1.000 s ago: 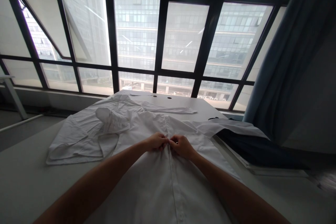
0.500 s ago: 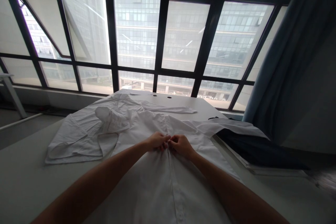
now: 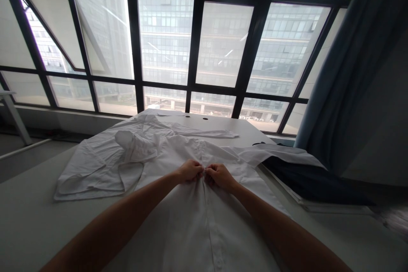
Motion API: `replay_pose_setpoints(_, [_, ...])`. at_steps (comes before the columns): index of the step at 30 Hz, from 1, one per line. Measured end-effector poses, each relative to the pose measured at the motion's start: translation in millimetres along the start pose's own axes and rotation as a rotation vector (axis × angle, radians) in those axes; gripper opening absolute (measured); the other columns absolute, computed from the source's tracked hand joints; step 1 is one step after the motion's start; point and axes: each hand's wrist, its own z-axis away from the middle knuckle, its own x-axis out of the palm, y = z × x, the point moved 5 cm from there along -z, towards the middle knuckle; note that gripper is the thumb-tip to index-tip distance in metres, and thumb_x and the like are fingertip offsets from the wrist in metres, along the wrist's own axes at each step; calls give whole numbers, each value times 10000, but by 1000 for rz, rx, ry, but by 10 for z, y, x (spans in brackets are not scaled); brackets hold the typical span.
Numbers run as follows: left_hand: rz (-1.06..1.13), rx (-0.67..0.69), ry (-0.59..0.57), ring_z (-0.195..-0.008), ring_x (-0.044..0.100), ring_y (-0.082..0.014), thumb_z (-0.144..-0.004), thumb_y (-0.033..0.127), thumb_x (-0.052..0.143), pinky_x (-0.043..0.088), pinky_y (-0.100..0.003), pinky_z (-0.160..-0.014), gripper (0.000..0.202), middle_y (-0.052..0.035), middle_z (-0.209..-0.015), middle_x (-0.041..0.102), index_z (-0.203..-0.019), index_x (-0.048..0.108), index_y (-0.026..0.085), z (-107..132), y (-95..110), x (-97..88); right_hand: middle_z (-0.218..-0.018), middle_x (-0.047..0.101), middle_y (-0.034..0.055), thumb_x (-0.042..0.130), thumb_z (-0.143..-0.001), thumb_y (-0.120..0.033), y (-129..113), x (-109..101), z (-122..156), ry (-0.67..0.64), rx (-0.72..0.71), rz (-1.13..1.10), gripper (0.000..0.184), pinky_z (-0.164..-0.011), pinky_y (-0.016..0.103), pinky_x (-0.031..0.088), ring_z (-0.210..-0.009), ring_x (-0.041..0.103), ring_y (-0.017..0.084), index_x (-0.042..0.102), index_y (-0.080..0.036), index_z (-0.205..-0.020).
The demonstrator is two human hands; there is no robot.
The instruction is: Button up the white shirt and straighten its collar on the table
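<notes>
White shirt (image 3: 191,221) spread front-up on the table (image 3: 28,221), its placket (image 3: 208,221) running from the near edge toward the far collar. Your left hand (image 3: 190,171) and right hand (image 3: 219,176) meet at the placket about midway up, fingertips touching; each grip is narrow, pinched on the shirt's front edges, and whatever lies between the fingers is too small to make out. A closed button (image 3: 219,262) shows lower on the same line, so the step in hand is judged to be fastening the front.

To do it well, keep both edges flat and level so they do not skew, pinch close to the seam, and hold the cloth down lightly with your palms. A crumpled sleeve (image 3: 135,146) lies to the far left; a dark garment (image 3: 315,185) lies to the right, apart from your hands.
</notes>
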Motion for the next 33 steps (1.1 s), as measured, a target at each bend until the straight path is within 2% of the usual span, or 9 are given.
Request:
replay_pose_setpoints(7, [-311, 188, -19, -425, 491, -106, -845, 280, 519, 366, -203, -438, 185, 29, -554, 563, -805, 643, 149, 8, 76, -73, -504, 557, -40, 452, -813, -205, 1, 15, -13, 7, 48, 72, 223, -398, 187, 319, -383, 476, 80, 516, -179, -601])
replay_pose_setpoints(11, [-700, 351, 201, -921, 636, -230, -850, 365, 574, 472, -307, -843, 240, -79, -931, 700, -937, 687, 172, 88, 114, -119, -603, 628, 8, 466, -834, -228, -70, -19, 37, 74, -28, 334, 213, -527, 219, 410, -515, 566, 121, 589, -169, -671])
replay_pose_setpoints(14, [-905, 390, 170, -1302, 437, -278, -930, 391, 469, 301, -432, -1094, 393, -133, -1386, 523, -1247, 577, 185, 156, 82, -71, -905, 702, 77, 544, -825, -241, -193, -68, 153, 221, -258, 668, 167, -798, 267, 449, -858, 636, 186, 671, -166, -903])
replay_pose_setpoints(18, [-1022, 259, -44, -1462, 157, -293, -993, 438, 286, 126, -564, -1142, 563, -142, -1581, 220, -1486, 311, 166, 290, 14, -6, -1092, 670, 120, 534, -866, -269, -273, -47, 310, 94, -393, 928, 270, -921, 307, 408, -1056, 586, 224, 674, -174, -1076])
replay_pose_setpoints(22, [-1015, 254, -131, -1462, 138, -331, -977, 493, 291, 142, -594, -1123, 623, -164, -1582, 193, -1499, 294, 154, 525, 57, 76, -895, 708, 118, 562, -850, -326, -411, -103, 363, -22, -292, 1038, 221, -767, 290, 434, -847, 637, 222, 725, -179, -824])
replay_pose_setpoints(25, [-994, 339, -127, -1346, 378, -375, -903, 486, 478, 291, -543, -1074, 579, -195, -1458, 436, -1379, 495, 158, 592, 116, 115, -734, 702, 102, 577, -844, -386, -504, -106, 287, -64, -209, 1021, 290, -673, 288, 416, -698, 627, 206, 714, -187, -685])
replay_pose_setpoints(27, [-928, 412, -90, -1110, 588, -331, -876, 372, 540, 408, -443, -988, 351, -175, -1186, 649, -1117, 684, 162, 525, 172, 78, -738, 705, 119, 572, -850, -407, -545, -88, 176, -12, -189, 995, 311, -656, 297, 412, -693, 628, 213, 718, -171, -709])
replay_pose_setpoints(29, [-826, 408, -1, -859, 658, -259, -878, 275, 516, 471, -347, -857, 248, -134, -901, 713, -855, 735, 162, 369, 209, -40, -807, 713, 146, 571, -849, -424, -562, -62, 39, 81, -169, 992, 317, -670, 308, 425, -743, 646, 237, 721, -148, -809])
replay_pose_setpoints(33, [-676, 266, 195, -699, 630, -195, -839, 226, 540, 450, -261, -663, 219, -81, -733, 701, -805, 742, 147, -11, 186, -309, -929, 712, 181, 573, -831, -468, -531, 15, -232, 150, -108, 993, 398, -723, 341, 470, -862, 675, 302, 694, -123, -986])
